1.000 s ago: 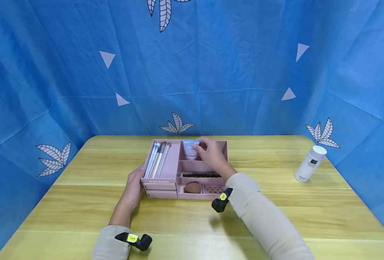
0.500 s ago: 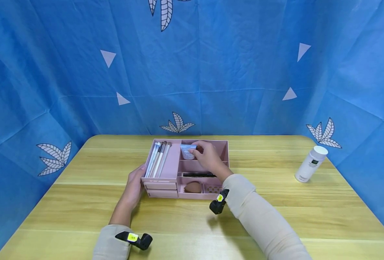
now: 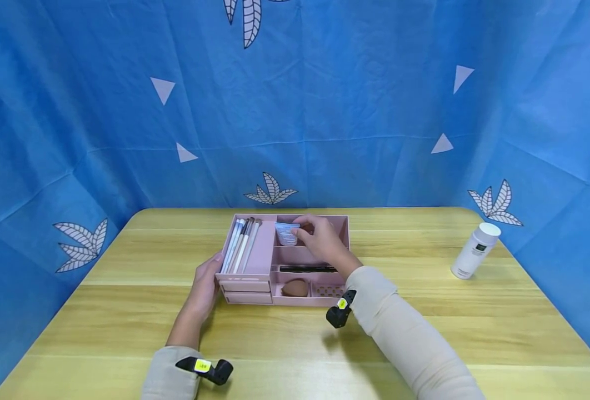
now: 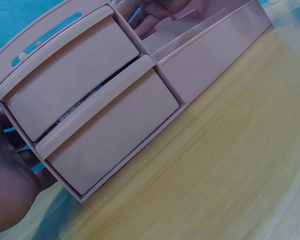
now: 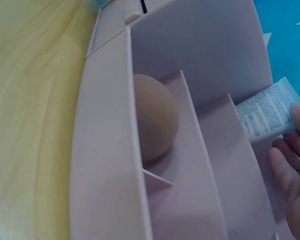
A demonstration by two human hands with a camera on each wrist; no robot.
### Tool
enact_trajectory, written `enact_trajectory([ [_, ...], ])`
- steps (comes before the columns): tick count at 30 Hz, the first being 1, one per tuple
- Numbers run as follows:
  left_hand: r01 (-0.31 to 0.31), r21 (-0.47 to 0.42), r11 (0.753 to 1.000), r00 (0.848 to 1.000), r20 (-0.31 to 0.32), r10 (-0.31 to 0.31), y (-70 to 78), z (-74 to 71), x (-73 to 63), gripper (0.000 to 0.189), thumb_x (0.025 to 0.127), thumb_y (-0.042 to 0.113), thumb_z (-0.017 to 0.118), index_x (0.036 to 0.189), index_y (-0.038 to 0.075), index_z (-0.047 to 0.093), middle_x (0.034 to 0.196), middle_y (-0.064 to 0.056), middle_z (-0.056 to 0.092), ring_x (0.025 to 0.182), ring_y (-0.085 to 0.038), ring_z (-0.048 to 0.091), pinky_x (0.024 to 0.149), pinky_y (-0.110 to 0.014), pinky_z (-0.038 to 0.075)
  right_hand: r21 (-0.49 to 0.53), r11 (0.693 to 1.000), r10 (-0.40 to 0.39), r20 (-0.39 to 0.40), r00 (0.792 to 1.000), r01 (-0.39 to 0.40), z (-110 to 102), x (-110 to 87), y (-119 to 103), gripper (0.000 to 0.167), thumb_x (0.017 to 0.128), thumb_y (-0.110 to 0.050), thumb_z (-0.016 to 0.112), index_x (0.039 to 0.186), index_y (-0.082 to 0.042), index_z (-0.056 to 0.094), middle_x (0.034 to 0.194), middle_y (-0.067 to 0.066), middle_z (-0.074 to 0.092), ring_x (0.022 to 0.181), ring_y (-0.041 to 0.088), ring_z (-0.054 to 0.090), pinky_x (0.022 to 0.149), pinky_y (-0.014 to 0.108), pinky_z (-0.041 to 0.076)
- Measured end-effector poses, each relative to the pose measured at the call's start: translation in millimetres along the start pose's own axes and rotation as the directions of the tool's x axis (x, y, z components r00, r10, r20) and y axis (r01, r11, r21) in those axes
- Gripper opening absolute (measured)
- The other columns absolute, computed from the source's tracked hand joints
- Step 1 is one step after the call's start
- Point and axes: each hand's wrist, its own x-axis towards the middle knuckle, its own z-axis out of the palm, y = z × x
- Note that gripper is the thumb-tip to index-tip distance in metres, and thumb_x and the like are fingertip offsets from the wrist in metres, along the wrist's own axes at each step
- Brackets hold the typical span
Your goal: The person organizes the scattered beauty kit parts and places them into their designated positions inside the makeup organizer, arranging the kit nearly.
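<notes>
A pink makeup organizer [image 3: 267,261] stands on the wooden table. At its left side wall my left hand [image 3: 206,283] rests, fingers against the wall; in the left wrist view the hand [image 4: 12,175] shows beside the two drawers. With thumb and fingers, my right hand [image 3: 323,240] pinches the upper right edge of a small white squeeze tube [image 3: 287,234]. The tube sits low in the left part of the back compartment, its lower end hidden in the right wrist view. Several makeup brushes [image 3: 241,244] lie on the organizer's left top.
Brown makeup sponge [image 3: 295,287] sits in a front compartment, beside a perforated section [image 3: 329,290]. A dark slim stick [image 3: 307,269] lies in the middle slot. Farther right on the table [image 3: 405,250] stands a white capped bottle [image 3: 475,251]. Blue curtain [image 3: 300,111] surrounds the table.
My right hand has lowered the tube deeper into the back compartment and slightly left, mostly in the first half second. The left hand has stayed at the organizer's side.
</notes>
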Motion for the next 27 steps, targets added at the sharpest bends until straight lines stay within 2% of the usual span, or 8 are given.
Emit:
enact_trajectory([
  [10,0.019,0.014,1.0,1.0,0.003,-0.019,2.4,0.1,-1.5,0.056,0.102,0.034,0.029,0.143,-0.003,0.032,0.147,-0.018,0.036,0.138,-0.028,0.03,0.117,-0.039,0.022,0.032,0.998,-0.05,-0.017,0.999,0.051,-21,-3.5,-2,0.023,0.091,-0.015,0.062,0.11,-0.002,0.063,0.105,0.011,0.067,0.097,0.022,0.063,0.085,0.034,0.054],
  [16,0.015,0.036,0.999,1.0,0.019,-0.015,2.5,0.5,-1.8,0.057,0.102,0.036,0.028,0.144,-0.001,0.03,0.149,-0.016,0.033,0.14,-0.027,0.026,0.117,-0.039,0.019,0.011,0.997,-0.078,-0.03,0.997,0.078,-40,-9.0,-1,0.024,0.091,-0.015,0.062,0.111,-0.001,0.063,0.103,0.011,0.067,0.096,0.022,0.063,0.085,0.036,0.054],
  [27,0.012,0.027,1.0,1.0,0.018,-0.012,4.0,-0.2,-2.8,0.057,0.102,0.036,0.027,0.143,-0.003,0.032,0.147,-0.017,0.036,0.137,-0.026,0.031,0.115,-0.038,0.024,-0.067,0.994,-0.088,-0.086,0.992,0.082,-87,-20.8,6,0.022,0.092,-0.014,0.061,0.11,-0.002,0.064,0.106,0.013,0.067,0.1,0.027,0.063,0.087,0.04,0.053],
])
